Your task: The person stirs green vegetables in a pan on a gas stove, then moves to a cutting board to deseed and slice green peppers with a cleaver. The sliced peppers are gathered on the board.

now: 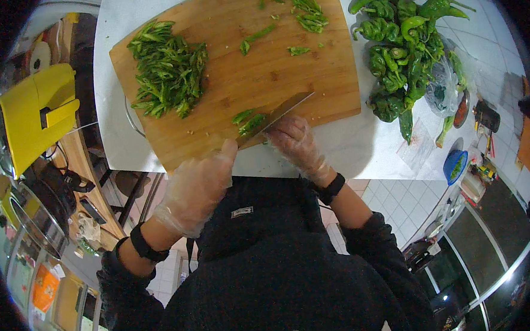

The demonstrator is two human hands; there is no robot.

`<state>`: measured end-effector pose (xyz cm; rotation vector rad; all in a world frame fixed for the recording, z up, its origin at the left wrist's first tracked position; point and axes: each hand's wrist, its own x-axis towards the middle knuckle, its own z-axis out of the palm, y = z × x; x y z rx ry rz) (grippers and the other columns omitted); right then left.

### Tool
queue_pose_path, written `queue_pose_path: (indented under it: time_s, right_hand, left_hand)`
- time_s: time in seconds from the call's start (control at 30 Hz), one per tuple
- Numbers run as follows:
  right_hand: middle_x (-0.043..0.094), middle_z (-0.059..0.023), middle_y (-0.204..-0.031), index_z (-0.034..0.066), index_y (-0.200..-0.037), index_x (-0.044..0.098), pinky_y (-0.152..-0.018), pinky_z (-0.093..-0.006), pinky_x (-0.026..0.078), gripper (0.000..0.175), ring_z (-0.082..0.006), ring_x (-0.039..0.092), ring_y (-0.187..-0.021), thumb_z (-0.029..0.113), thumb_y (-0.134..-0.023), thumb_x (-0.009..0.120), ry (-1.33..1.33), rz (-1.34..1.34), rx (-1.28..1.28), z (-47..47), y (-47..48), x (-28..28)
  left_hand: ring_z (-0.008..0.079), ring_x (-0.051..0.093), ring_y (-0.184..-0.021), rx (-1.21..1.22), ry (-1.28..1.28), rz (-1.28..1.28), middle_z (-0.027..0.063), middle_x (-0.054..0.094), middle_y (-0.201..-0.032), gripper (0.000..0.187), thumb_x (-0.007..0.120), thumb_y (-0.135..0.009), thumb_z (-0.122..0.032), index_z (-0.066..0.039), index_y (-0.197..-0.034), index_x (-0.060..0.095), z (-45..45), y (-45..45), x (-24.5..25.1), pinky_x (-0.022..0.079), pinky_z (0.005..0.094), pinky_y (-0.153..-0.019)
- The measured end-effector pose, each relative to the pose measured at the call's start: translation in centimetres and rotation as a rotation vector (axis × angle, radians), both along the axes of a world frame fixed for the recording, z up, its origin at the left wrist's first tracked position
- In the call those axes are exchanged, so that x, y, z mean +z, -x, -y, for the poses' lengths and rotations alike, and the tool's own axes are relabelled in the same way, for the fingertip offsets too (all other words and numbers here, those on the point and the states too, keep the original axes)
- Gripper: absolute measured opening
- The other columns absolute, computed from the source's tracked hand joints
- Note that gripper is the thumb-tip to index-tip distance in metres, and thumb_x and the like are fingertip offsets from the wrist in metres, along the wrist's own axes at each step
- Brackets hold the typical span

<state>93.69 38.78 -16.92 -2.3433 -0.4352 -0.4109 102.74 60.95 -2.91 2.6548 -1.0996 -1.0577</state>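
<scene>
My left hand [198,182], in a clear plastic glove, grips a kitchen knife [284,110] near the front edge of a wooden cutting board [264,71]. The blade points up and to the right. Just beyond it lie a few cut green pepper pieces [250,122]. My right hand [295,137], gloved too, has its fingers curled close against the near side of the blade; whether they hold anything is hidden. A heap of sliced green peppers [170,71] covers the board's left part. More pepper slices [306,10] lie at its far right.
Whole green peppers [398,46] are piled right of the board on the white table [336,157], beside a clear plastic bag [441,89]. A blue bowl [454,167] stands farther right. At left, a yellow appliance [42,118] stands near a wooden surface [82,161].
</scene>
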Motion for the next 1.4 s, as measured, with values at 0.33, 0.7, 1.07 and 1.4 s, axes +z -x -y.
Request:
queue_pose_path:
  time_s: [0.33, 0.7, 1.07, 1.4]
  right_hand:
    - [0.066, -0.0042, -0.105, 0.0136, -0.099, 0.07, -0.083, -0.0401, 0.053, 0.028, -0.0263, 0.063, -0.098, 0.007, -0.072, 0.075, -0.051, -0.113, -0.008, 0.0, 0.0, 0.3]
    - [0.064, -0.0024, -0.101, 0.0114, -0.096, 0.067, -0.084, -0.0391, 0.051, 0.033, -0.025, 0.061, -0.099, 0.003, -0.068, 0.081, -0.068, 0.026, -0.025, 0.4, 0.3, 0.8]
    - [0.066, -0.0069, -0.102, 0.0093, -0.095, 0.067, -0.082, -0.04, 0.051, 0.03, -0.0291, 0.062, -0.097, 0.0, -0.069, 0.079, -0.098, -0.088, -0.077, 0.6, 1.1, -0.3]
    - [0.067, -0.0075, -0.101, 0.0094, -0.096, 0.067, -0.081, -0.0398, 0.052, 0.029, -0.0294, 0.064, -0.097, 0.001, -0.071, 0.078, -0.091, -0.054, -0.106, 0.4, 1.2, -0.8]
  left_hand:
    - [0.0321, 0.069, -0.061, -0.023, 0.097, 0.057, 0.0118, 0.066, -0.068, 0.023, 0.057, -0.089, -0.01, -0.007, -0.11, 0.048, 0.4, 0.7, -3.1, 0.056, 0.0427, -0.051]
    - [0.0371, 0.067, -0.059, 0.074, 0.102, 0.058, 0.0151, 0.065, -0.067, 0.017, 0.053, -0.089, -0.008, -0.007, -0.105, 0.048, -0.8, 1.4, -0.8, 0.053, 0.0486, -0.049]
    - [0.0363, 0.069, -0.066, 0.043, 0.061, 0.019, 0.0156, 0.067, -0.075, 0.015, 0.053, -0.088, -0.005, -0.005, -0.102, 0.048, 0.6, 1.2, 0.0, 0.055, 0.0459, -0.054]
    - [0.0314, 0.07, -0.066, -0.012, -0.006, 0.018, 0.0126, 0.068, -0.074, 0.015, 0.054, -0.089, -0.007, -0.007, -0.103, 0.049, 1.2, 0.3, 0.5, 0.057, 0.0423, -0.054]
